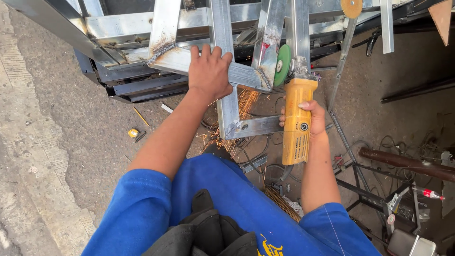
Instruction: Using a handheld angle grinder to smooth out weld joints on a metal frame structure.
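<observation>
Grinder (pixel 297 121) gripped by right hand (pixel 313 116); left hand (pixel 208 73) fingers spread flat on frame (pixel 246 76) edge.

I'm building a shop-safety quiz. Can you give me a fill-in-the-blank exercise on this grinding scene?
1. The right hand grips a ____ angle grinder.
2. Its round grinding disc is ____.
3. The left hand presses on the welded square-tube ____ frame.
4. Orange ____ fly under the frame.

Missing words: yellow; green; metal; sparks
</observation>
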